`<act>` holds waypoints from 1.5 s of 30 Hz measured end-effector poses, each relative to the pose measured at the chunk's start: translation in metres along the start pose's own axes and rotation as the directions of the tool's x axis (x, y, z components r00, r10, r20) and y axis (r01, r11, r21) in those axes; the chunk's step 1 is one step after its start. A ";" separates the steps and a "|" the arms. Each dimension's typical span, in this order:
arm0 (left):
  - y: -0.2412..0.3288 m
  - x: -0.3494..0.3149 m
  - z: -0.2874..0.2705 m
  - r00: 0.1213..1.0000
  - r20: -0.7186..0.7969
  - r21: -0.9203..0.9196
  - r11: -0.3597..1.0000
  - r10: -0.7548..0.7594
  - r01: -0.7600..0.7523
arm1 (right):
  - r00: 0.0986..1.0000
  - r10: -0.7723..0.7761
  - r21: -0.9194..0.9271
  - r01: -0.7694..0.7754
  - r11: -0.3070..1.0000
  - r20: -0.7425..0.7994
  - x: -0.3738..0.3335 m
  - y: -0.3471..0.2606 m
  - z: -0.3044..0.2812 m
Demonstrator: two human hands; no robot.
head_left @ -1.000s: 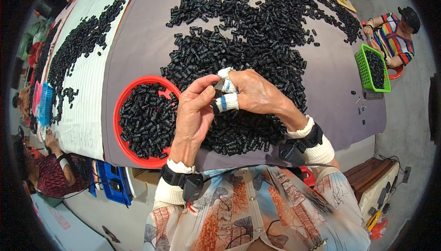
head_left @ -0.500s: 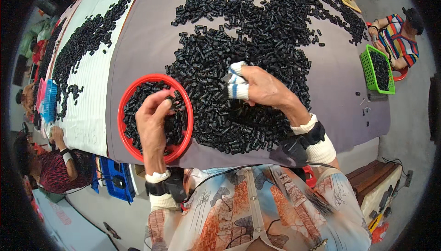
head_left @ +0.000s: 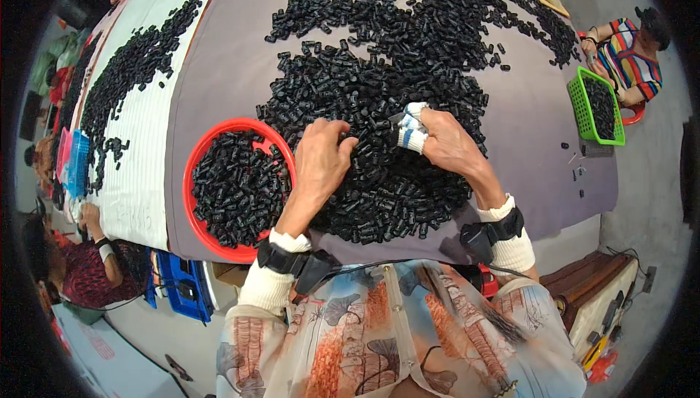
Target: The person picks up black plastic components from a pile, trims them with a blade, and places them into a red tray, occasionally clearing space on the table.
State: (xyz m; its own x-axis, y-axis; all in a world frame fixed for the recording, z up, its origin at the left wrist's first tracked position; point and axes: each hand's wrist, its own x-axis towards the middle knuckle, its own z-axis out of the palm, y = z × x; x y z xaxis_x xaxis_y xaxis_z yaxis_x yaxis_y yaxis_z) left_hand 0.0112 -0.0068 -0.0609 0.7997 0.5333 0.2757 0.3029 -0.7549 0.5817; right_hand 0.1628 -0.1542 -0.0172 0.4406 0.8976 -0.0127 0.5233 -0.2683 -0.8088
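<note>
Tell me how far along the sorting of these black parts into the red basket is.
Done: the round red plastic basket holds a good layer of small black plastic parts. In hand: the left hand rests on the heap's near edge beside the basket; the right hand, fingers wrapped in white tape, is on the heap. Left: the big heap of black parts on the grey cloth-covered table, most of the work.

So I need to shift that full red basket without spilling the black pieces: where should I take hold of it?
Probably by the rim of the red basket, with a hand on each of two opposite sides. The left hand reaches past its right edge, so its left and near edges are the free ones. It is round, shallow and piled with small black parts, so lift it level.
</note>
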 end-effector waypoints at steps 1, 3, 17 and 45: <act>0.000 0.002 0.006 1.000 0.001 0.003 1.000 0.000 0.000 | 1.000 0.000 0.003 0.000 1.000 0.000 -0.002 -0.002 -0.002; 0.000 0.005 0.015 0.998 0.057 0.050 0.998 0.027 -0.030 | 0.999 0.036 0.041 -0.036 0.999 0.004 -0.005 -0.004 -0.002; -0.003 -0.004 -0.033 0.861 0.446 -0.892 -0.197 -0.245 0.406 | 0.992 0.052 0.441 -0.099 0.892 0.118 0.016 -0.026 0.025; 0.015 -0.016 -0.050 0.916 0.358 -0.885 -0.379 -0.179 0.271 | 0.975 -0.099 0.309 0.034 0.951 0.199 0.032 -0.064 0.039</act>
State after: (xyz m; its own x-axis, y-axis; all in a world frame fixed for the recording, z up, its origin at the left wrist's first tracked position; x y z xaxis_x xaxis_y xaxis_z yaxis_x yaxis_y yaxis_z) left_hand -0.0227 -0.0075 -0.0177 0.8640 0.4875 -0.1255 -0.3566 0.7687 0.5311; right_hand 0.1149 -0.0950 0.0116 0.2323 0.9714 -0.0493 0.2869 -0.1169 -0.9508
